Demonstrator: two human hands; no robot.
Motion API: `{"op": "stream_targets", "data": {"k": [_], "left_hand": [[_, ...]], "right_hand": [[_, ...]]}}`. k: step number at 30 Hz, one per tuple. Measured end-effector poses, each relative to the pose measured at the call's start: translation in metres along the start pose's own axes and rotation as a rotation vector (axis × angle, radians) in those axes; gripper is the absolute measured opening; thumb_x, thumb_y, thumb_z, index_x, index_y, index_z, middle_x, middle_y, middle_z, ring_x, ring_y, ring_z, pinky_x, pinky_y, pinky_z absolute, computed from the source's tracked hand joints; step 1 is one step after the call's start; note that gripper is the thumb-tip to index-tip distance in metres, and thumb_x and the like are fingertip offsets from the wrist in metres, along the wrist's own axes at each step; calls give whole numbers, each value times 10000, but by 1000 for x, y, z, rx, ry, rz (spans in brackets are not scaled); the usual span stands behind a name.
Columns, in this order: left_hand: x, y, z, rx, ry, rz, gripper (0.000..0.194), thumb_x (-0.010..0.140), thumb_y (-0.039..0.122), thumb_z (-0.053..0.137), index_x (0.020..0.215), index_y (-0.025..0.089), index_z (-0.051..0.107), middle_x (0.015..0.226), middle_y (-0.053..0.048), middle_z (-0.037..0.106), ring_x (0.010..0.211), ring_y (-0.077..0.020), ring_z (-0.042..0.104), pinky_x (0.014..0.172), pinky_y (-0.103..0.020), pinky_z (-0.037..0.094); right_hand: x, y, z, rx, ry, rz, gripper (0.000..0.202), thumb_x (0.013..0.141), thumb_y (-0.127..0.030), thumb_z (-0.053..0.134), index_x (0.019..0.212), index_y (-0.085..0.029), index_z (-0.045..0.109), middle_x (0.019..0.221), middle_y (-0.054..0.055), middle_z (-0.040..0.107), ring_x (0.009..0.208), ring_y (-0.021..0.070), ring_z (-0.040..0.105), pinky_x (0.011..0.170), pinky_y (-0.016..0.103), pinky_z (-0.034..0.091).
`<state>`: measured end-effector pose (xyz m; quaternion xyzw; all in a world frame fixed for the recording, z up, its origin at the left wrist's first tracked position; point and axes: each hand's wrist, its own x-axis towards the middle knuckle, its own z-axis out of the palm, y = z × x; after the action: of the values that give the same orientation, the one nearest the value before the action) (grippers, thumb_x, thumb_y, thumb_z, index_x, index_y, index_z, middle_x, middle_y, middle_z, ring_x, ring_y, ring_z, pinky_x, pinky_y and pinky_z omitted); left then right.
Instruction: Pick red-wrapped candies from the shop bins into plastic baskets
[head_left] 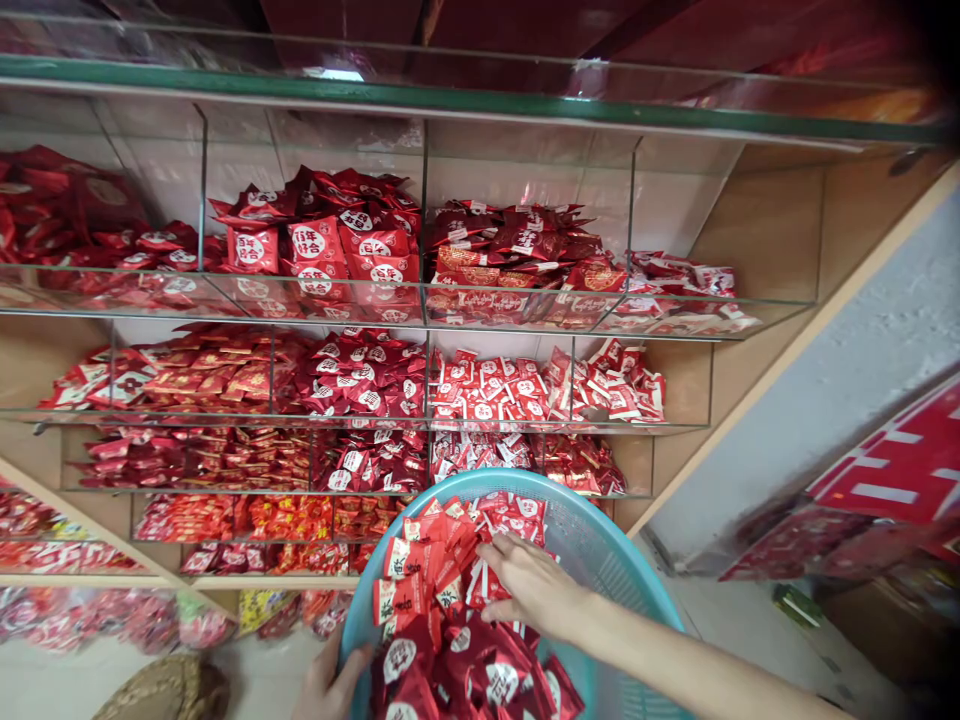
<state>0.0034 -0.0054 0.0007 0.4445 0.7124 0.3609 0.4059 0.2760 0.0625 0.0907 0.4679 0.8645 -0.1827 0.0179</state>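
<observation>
A round turquoise plastic basket sits low in the middle of the view, filled with many small red candy packets. My left hand grips the basket's near left rim from below. My right hand reaches in from the right, fingers curled down onto the red-and-white packets in the basket's middle; I cannot tell whether it has closed on any. Darker red packets with white round labels lie at the near side of the basket.
Behind the basket stand glass-fronted shelf bins in several tiers, all heaped with red wrapped sweets. A green-edged glass top runs above. A pale wall and red packaging lie to the right. A woven brown object is at lower left.
</observation>
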Motion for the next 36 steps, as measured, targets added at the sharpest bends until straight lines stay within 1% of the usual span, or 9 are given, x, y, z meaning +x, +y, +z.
{"op": "stream_targets", "data": {"k": [5,9,15,20,23,26,29,32,36], "left_hand": [[-1,2,1,34,-10,-67,675,569,544,474,1039,82,618,1141,-167,650,1181,-332,515,1025,-403,386],[-1,4,2,62,-34,-94,769,551,575,434,1081,38,580,1228,-207,585,1201,-337,493,1045,-399,358],[0,4,2,36,-57,-69,777,544,571,441,1053,-3,566,1266,-270,531,1208,-360,479,1055,-416,339],[0,3,0,7,-45,-70,654,552,530,467,1008,78,594,1186,-193,620,1172,-337,524,1022,-393,388],[1,2,0,-9,-60,-50,554,585,499,493,977,126,612,1126,-134,668,1140,-314,556,993,-370,423],[0,4,0,-5,-37,-48,568,578,507,493,970,115,615,1107,-145,674,1122,-331,565,989,-396,423],[-2,8,0,2,-13,-51,611,558,521,492,977,93,612,1113,-170,665,1131,-348,553,997,-415,411],[-3,10,1,2,-26,-42,633,567,529,490,981,66,614,1157,-201,635,1127,-347,555,996,-409,413],[-3,8,0,14,5,-54,635,553,537,495,959,68,628,1147,-205,638,1168,-355,520,1011,-422,398]], "right_hand": [[3,23,-26,94,187,-6,603,787,-476,601,1275,-161,440,1197,164,541,1113,309,509,929,412,409],[12,55,-48,98,342,86,499,809,-444,575,1209,-184,429,1130,139,561,1005,264,557,845,374,431],[28,78,-54,-42,305,143,353,837,-392,563,1088,-163,467,1055,135,590,971,242,572,790,313,419],[41,79,-43,-159,220,90,369,847,-415,557,1134,-191,494,1061,117,601,994,243,574,791,297,422],[47,79,-36,-205,228,40,387,845,-428,556,1134,-174,515,1088,129,593,1048,254,548,855,316,413],[47,80,-34,-212,248,14,421,835,-461,554,1131,-161,532,1102,137,581,1068,267,530,893,352,409],[40,77,-36,-179,281,4,428,837,-470,547,1134,-162,532,1120,140,566,1076,264,522,904,373,408],[24,66,-38,-156,301,-22,335,873,-411,508,1097,-163,535,1092,131,575,1047,254,535,865,365,427],[-1,43,-28,-112,159,-33,225,887,-358,476,1007,-183,552,965,93,625,863,230,608,723,328,454]]}}
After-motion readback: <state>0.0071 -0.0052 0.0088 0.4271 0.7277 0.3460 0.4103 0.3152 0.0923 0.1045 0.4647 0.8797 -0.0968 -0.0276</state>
